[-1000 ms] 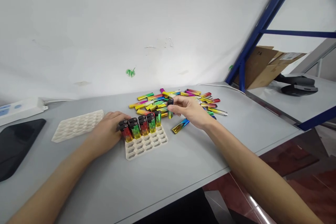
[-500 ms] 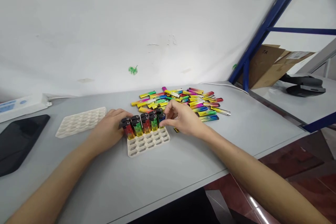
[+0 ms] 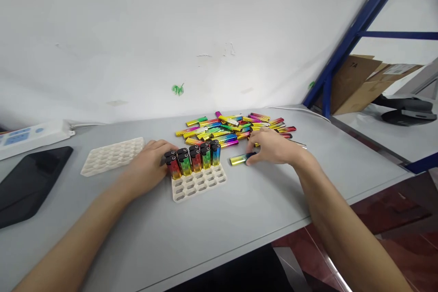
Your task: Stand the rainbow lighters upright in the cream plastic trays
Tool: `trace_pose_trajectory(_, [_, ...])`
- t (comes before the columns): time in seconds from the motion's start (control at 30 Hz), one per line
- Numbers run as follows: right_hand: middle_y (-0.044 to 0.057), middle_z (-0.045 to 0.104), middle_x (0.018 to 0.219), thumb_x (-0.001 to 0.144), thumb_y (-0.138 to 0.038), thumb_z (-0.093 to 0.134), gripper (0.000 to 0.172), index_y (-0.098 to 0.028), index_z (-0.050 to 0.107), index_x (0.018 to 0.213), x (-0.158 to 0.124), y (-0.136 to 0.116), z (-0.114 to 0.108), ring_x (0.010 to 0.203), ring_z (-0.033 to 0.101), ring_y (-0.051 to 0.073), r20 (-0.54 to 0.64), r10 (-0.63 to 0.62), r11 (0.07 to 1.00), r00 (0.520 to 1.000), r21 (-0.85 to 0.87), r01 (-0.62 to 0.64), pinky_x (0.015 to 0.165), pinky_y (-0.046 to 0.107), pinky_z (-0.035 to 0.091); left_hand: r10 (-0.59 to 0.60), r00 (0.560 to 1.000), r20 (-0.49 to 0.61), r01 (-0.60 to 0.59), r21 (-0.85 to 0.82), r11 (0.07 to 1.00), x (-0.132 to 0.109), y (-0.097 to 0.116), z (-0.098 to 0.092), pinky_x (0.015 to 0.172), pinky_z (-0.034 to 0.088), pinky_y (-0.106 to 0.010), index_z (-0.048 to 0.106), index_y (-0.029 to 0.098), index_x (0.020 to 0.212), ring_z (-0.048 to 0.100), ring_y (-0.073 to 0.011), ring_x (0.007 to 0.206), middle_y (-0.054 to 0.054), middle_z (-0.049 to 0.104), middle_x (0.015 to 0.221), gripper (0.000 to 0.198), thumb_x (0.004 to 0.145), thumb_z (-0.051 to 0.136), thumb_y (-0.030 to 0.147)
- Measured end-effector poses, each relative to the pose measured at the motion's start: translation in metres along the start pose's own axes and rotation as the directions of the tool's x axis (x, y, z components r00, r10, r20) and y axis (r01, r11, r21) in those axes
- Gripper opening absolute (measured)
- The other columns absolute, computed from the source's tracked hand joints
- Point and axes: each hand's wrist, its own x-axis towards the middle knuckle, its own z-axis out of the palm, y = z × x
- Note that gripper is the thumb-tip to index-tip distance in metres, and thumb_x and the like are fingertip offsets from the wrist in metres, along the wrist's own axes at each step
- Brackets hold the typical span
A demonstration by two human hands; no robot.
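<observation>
Two rows of lighters [image 3: 195,159] with black tops stand upright in the far rows of an off-white slotted tray [image 3: 199,185]. My left hand [image 3: 153,162] is closed around the tray's left end, against the leftmost lighters; its fingertips are partly hidden behind them. To the right of the tray, a shiny yellow-and-blue lighter sleeve [image 3: 238,159] lies flat on the table. My right hand [image 3: 268,146] pinches its dark blue end between thumb and fingers. Behind that hand spreads a pile of similar metallic, multicoloured sleeves [image 3: 228,138].
A second off-white slotted tray [image 3: 112,156] lies to the left. Farther left are a black flat slab [image 3: 30,185] and a white device with blue panels [image 3: 36,133]. A white wall backs the grey table [image 3: 212,228]. Blue frame posts [image 3: 356,32] and a cardboard box [image 3: 356,82] stand right.
My right hand has left the blue lighter at the right end of the tray's row and moved right to the lying sleeve. My left hand stays at the tray.
</observation>
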Motion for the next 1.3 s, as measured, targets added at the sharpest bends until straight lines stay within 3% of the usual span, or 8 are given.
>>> trace_pose_trajectory(0.23, [0.001,0.069,0.088,0.079,-0.040,0.079,0.025,-0.021,0.069,0.092,0.004,-0.019,0.003,0.073,0.056,0.015,-0.106,0.069,0.869,0.992,0.495,-0.008,0.063,0.029,0.041,0.008,1.000,0.002,-0.008,0.019,1.000,0.001,-0.002,0.001,0.095,0.048,-0.040,0.068,0.025,0.107,0.057,-0.0289,0.116,-0.004,0.071,0.117,0.038,0.076,0.046,0.023])
trace_pose_trajectory(0.43, [0.002,0.069,0.083,0.082,-0.034,0.075,0.020,-0.019,0.062,0.087,0.013,-0.027,0.019,0.073,0.066,0.015,-0.136,0.128,0.457,0.982,0.887,0.063,0.076,0.034,0.056,0.023,1.000,-0.007,-0.023,0.004,1.000,0.000,-0.005,0.003,0.094,0.048,-0.042,0.068,0.025,0.106,0.057,-0.0297,0.115,-0.005,0.070,0.118,0.037,0.077,0.046,0.023])
trace_pose_trajectory(0.53, [-0.003,0.061,0.069,0.082,-0.029,0.066,0.013,-0.021,0.057,0.086,0.016,-0.032,0.028,0.057,0.061,0.015,-0.071,0.165,0.326,0.984,0.945,0.014,0.063,0.036,0.059,0.025,1.000,-0.004,-0.025,-0.008,1.000,0.000,-0.004,0.002,0.095,0.049,-0.043,0.068,0.023,0.106,0.057,-0.0304,0.115,-0.007,0.070,0.118,0.036,0.079,0.045,0.025])
trace_pose_trajectory(0.67, [-0.007,0.044,0.060,0.078,-0.029,0.061,0.012,-0.020,0.058,0.086,0.016,-0.039,0.034,0.047,0.045,0.012,-0.021,0.230,0.258,0.973,0.965,-0.040,0.042,0.027,0.047,0.035,0.999,-0.015,-0.035,-0.009,0.999,0.000,-0.004,0.002,0.094,0.050,-0.044,0.069,0.023,0.107,0.058,-0.0307,0.113,-0.007,0.071,0.117,0.036,0.079,0.046,0.025])
trace_pose_trajectory(0.83, [-0.005,0.054,0.063,0.081,-0.027,0.054,0.017,-0.018,0.061,0.094,0.015,-0.043,0.033,0.038,0.026,0.006,0.006,0.283,0.253,0.959,0.964,-0.081,0.037,0.021,0.017,0.013,1.000,-0.021,-0.012,0.005,1.000,0.001,-0.002,0.001,0.093,0.051,-0.041,0.070,0.025,0.104,0.059,-0.0297,0.113,-0.005,0.072,0.115,0.035,0.078,0.047,0.026])
trace_pose_trajectory(1.0, [-0.008,0.036,0.050,0.095,-0.045,0.047,0.034,-0.017,0.067,0.093,0.016,-0.042,0.036,0.038,0.022,0.008,-0.007,0.248,0.239,0.969,0.969,-0.054,0.041,0.024,0.021,0.015,0.999,-0.029,-0.015,0.005,1.000,0.000,-0.003,0.003,0.095,0.051,-0.042,0.069,0.024,0.111,0.058,-0.0298,0.117,-0.005,0.072,0.117,0.039,0.080,0.046,0.024])
trace_pose_trajectory(1.17, [-0.003,0.058,0.070,0.085,-0.049,0.069,0.030,-0.021,0.059,0.090,0.015,-0.043,0.039,0.050,0.050,0.010,-0.014,0.233,0.209,0.972,0.977,-0.036,0.044,0.024,0.034,0.107,0.991,-0.076,-0.106,0.015,0.994,0.004,-0.009,0.011,0.104,0.050,-0.046,0.067,0.025,0.131,0.057,-0.0301,0.124,-0.007,0.067,0.134,0.049,0.087,0.045,0.024])
trace_pose_trajectory(1.3, [-0.010,0.050,0.061,0.079,-0.041,0.081,0.038,-0.026,0.047,0.091,0.012,-0.046,0.040,0.041,0.031,0.006,0.011,0.170,0.217,0.985,0.975,-0.048,0.041,0.021,0.021,0.204,0.978,-0.033,-0.202,0.055,0.978,0.009,-0.014,0.015,0.120,0.038,-0.051,0.059,0.026,0.145,0.045,-0.0321,0.143,-0.006,0.050,0.159,0.053,0.095,0.043,0.027])
